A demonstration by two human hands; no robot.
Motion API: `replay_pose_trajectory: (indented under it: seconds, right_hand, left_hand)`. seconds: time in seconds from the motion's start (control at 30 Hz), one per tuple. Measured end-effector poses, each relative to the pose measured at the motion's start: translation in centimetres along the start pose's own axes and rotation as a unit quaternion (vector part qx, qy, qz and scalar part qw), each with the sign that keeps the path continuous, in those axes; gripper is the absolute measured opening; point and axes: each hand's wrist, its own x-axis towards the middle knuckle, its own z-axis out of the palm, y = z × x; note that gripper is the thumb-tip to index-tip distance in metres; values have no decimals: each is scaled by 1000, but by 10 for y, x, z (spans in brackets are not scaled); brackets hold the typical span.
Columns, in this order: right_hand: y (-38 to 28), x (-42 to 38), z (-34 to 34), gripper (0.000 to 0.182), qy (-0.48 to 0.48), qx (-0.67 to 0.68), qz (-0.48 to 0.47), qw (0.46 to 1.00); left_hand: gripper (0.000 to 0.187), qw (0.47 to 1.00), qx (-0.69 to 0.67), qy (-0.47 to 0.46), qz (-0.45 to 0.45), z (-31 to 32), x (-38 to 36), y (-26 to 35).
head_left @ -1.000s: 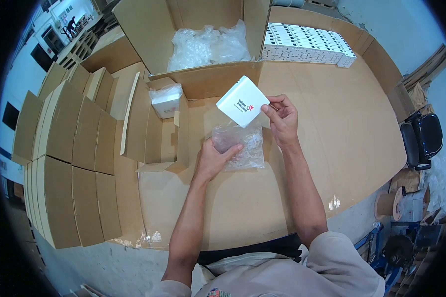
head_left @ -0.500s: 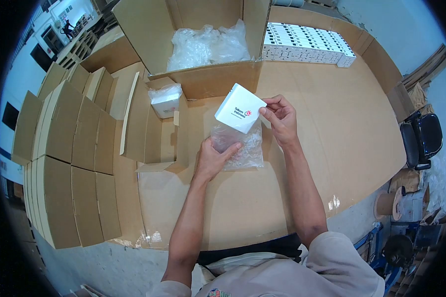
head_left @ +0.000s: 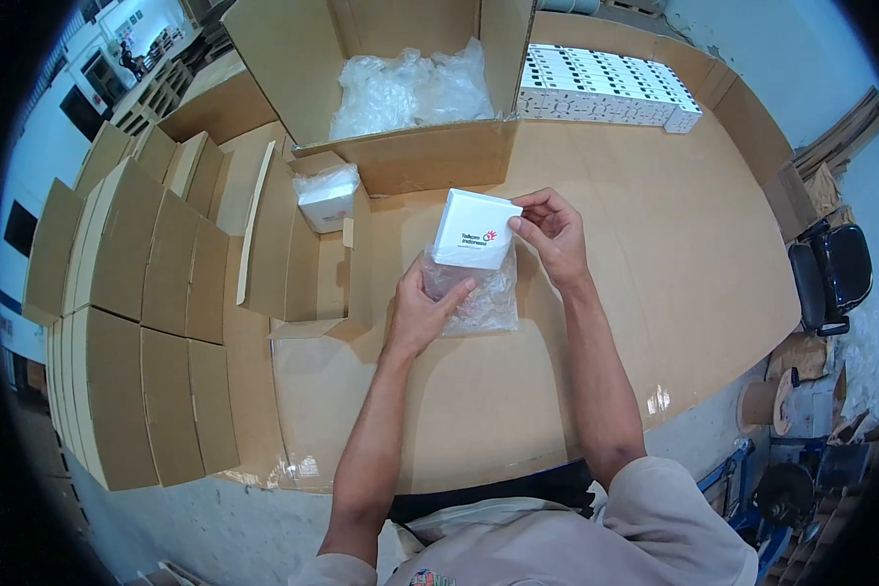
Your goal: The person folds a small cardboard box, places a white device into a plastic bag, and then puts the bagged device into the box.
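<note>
A small white box (head_left: 476, 228) printed "Telkom Indonesia" stands partly inside the mouth of a clear bubble-wrap bag (head_left: 486, 298). My left hand (head_left: 425, 311) is closed on the bag's left side, thumb across its front. With thumb and fingers my right hand (head_left: 549, 230) pinches the upper right corner of the white box. Left of my hands is an open small cardboard box (head_left: 313, 278), and a wrapped white box (head_left: 327, 198) sits at its far end. The lower part of the white box is behind the bag film.
Behind stands a large carton (head_left: 410, 161) holding bubble-wrap bags (head_left: 410, 93). Rows of white boxes (head_left: 606, 88) are stacked at the back right. Folded brown boxes (head_left: 146, 322) line the left side. Cardboard (head_left: 693, 264) covers the table.
The white box has turned more upright and moved slightly lower, deeper into the bubble-wrap bag. My hands have hardly shifted and keep their grips.
</note>
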Motion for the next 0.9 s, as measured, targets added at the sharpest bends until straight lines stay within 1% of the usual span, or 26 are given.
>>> replay_pose_trajectory:
  seconds: [0.03, 0.23, 0.33, 0.43, 0.57, 0.67, 0.77, 0.87, 0.9]
  right_hand:
    - [0, 0, 0, 24, 2, -4, 2, 1000]
    - [1, -1, -1, 23, 0, -5, 1, 1000]
    - [0, -1, 0, 23, -6, -18, 2, 1000]
    - [1, -1, -1, 22, -11, -38, 2, 999]
    - [0, -1, 0, 23, -29, -72, 34, 996]
    - [-10, -4, 11, 29, -27, -43, 65, 997]
    - [-14, -10, 10, 42, -76, -82, 88, 990]
    - [-26, -15, 21, 52, -81, -60, 172, 980]
    - [-23, -15, 21, 54, -80, -52, 165, 982]
  left_hand:
    - [44, 1000, -2, 5, 8, 0, -1, 3]
    - [40, 997, -74, -10, -26, 0, -1, 3]
    - [39, 996, -80, -3, -26, -2, 1, -1]
    - [37, 998, -53, 10, 36, -2, 3, -9]
    - [34, 994, -90, 37, 39, -3, 6, -14]
    - [33, 992, -94, 77, 16, -4, 7, -15]
    - [33, 987, -124, 101, -9, -5, 10, -20]
    - [33, 983, -143, 112, -16, -3, 10, -22]
    - [33, 983, -142, 115, -17, -2, 10, -20]
